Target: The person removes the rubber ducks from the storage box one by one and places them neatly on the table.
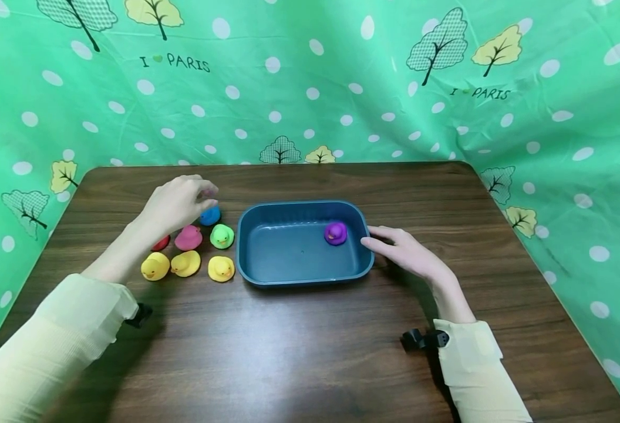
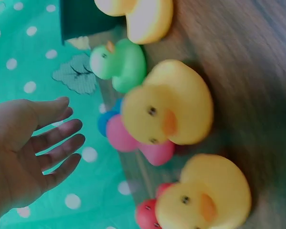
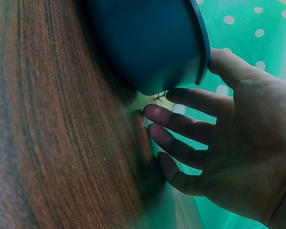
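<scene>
My left hand (image 1: 178,202) hovers over a group of rubber ducks, its fingers loosely bent and nothing between them in the left wrist view. Closest to its fingertips is a blue duck (image 1: 211,215), partly hidden. Around it sit a pink duck (image 1: 188,238), a green duck (image 1: 222,236), a red duck (image 1: 160,242) partly covered by the arm, and yellow ducks (image 1: 221,268). My right hand (image 1: 402,249) holds the right end of a dark blue tub (image 1: 302,283), thumb over the rim and index finger at the outer wall. A purple duck (image 1: 335,233) sits inside the tub.
The tub and ducks rest on a dark wooden table (image 1: 268,352). Behind and beside it hangs a green dotted cloth (image 1: 310,76) printed with trees. Each wrist wears a small black camera mount (image 1: 425,339).
</scene>
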`<move>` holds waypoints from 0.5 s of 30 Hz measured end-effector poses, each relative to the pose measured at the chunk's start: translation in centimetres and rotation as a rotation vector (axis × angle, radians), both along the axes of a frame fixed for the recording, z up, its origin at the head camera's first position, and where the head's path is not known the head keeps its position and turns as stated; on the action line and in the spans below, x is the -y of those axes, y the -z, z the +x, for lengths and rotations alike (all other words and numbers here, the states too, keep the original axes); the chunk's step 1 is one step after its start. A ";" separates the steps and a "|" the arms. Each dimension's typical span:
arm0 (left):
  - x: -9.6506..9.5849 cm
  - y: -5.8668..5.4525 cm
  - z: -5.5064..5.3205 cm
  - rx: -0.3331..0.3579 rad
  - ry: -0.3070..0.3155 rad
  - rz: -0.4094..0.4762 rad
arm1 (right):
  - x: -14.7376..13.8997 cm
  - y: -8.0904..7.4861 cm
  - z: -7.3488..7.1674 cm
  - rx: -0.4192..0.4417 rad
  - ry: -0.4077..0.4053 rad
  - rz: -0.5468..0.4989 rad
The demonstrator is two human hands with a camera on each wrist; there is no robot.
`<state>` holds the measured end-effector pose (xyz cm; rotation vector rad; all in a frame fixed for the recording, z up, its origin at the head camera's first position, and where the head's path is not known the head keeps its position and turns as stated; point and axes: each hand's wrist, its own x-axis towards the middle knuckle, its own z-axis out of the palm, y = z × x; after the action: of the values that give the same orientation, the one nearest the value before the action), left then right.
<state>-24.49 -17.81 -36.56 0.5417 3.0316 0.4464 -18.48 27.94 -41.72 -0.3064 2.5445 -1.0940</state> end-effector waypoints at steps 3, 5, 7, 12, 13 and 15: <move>-1.2 -0.6 0.0 -0.036 0.025 0.020 | -0.1 0.0 0.0 0.005 0.002 -0.001; -2.1 -0.9 0.1 -0.062 0.044 0.029 | -0.1 0.0 0.0 0.009 0.003 -0.003; -3.1 -1.2 0.1 -0.083 0.067 0.037 | 0.0 -0.1 0.0 0.013 0.003 -0.005; -5.7 -2.1 0.6 -0.107 0.122 0.052 | 0.1 -0.2 0.0 0.010 0.002 -0.004; -6.2 -2.3 0.7 -0.110 0.135 0.051 | 0.1 -0.2 0.0 0.008 0.001 -0.002; -7.3 -2.8 0.9 -0.120 0.167 0.051 | 0.1 -0.1 -0.1 0.005 0.000 -0.002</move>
<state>-23.56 -10.52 -33.81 0.8459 3.0592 0.5008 -18.55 27.86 -41.60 -0.3037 2.5390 -1.0957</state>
